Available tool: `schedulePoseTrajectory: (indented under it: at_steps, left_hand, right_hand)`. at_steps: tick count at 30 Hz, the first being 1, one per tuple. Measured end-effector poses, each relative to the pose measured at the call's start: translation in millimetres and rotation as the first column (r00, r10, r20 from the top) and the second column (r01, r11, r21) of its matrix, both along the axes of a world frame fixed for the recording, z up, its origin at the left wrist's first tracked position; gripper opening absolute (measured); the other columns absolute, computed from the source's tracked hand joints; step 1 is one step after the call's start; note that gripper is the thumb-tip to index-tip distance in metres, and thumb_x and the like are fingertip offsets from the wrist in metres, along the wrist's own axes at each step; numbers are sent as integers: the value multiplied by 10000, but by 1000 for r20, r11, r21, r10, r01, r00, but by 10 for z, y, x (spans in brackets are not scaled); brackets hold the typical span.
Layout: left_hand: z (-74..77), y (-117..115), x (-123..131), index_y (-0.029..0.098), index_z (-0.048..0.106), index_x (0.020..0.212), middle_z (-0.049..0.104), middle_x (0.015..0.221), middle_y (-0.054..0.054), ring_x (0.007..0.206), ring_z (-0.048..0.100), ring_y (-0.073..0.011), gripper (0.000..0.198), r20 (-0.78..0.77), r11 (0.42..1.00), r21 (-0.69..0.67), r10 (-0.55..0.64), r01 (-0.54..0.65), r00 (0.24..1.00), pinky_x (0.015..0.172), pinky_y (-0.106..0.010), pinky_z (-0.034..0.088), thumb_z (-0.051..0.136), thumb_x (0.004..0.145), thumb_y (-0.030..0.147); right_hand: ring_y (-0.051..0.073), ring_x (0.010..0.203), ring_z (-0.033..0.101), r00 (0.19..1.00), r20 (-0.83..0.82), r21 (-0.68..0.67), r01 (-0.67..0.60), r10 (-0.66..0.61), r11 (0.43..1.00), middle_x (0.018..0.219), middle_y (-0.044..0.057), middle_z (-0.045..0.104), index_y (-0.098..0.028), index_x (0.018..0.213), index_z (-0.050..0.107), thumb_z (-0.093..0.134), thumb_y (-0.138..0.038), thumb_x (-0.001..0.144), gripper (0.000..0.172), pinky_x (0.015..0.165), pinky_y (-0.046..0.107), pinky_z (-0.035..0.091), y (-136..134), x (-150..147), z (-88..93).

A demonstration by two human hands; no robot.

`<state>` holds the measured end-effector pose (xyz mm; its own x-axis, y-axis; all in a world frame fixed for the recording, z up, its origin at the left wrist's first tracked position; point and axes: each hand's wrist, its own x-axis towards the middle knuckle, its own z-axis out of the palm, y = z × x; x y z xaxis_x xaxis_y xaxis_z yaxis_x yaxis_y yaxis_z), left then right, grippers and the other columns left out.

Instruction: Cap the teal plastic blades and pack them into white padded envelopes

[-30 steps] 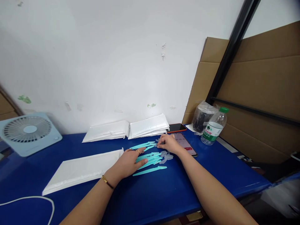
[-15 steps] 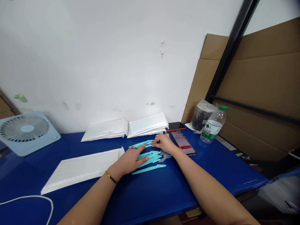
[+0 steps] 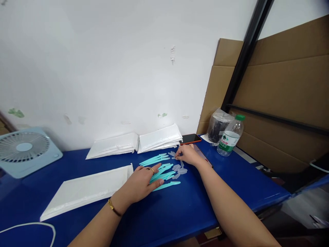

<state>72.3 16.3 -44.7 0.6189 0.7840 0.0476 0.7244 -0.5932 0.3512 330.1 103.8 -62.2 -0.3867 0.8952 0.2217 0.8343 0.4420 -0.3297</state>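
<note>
Fingers apart, left hand (image 3: 141,181) over turquoise sticks (image 3: 168,175) — right hand (image 3: 189,155), fingertips together, by translucent pieces (image 3: 177,167) — grip unclear.

Turquoise razors (image 3: 167,185) and cloudy see-through covers (image 3: 182,171) lie mid-frame on a plain dark-blue table (image 3: 236,192). At left, a white envelope (image 3: 87,192) and pale-blue fan (image 3: 24,147); at right, a green bottle cap (image 3: 240,117) and brown cardboard (image 3: 288,79).

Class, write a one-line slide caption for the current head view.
Left hand over turquoise tools, right hand at small translucent pieces, on a blue table.
</note>
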Motion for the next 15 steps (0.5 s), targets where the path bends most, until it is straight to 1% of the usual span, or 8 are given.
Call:
schedulePoseTrajectory:
  at_steps: [3,7,11,15]
  left_hand:
    - [-36,30,-6,259,242,1388,619,1092,-60,1014,535,-236,660,-10,1000,19,25,-25,1000,884,-343,347,248,841,628]
    - [-25,27,-3,245,214,1397,601,1093,-73,1009,530,-235,669,5,998,55,41,-41,999,891,-342,341,248,844,620]
    - [-19,29,2,258,213,1396,614,1054,-72,1005,534,-247,662,-29,997,63,52,-50,998,895,-366,331,242,844,622]
    - [-60,73,-12,255,205,1399,623,1058,-82,1022,531,-267,681,-55,996,54,67,-64,996,886,-384,327,247,835,634]
  right_hand:
    - [157,718,592,999,-22,-44,-45,44,998,759,-9,699,-247,726,713,592,-217,734,125,801,305,299,10,-32,-26]
    - [149,670,592,991,-80,-145,-114,103,983,732,-9,695,-238,781,711,582,-275,747,139,719,269,339,25,-5,-35]
    - [143,656,592,994,-89,-102,-78,69,992,727,-13,694,-239,778,712,623,-308,715,129,715,256,349,32,18,-35]
    - [144,691,605,993,-78,-93,-98,91,991,769,-12,701,-250,750,720,617,-280,726,110,745,257,347,20,3,-24]
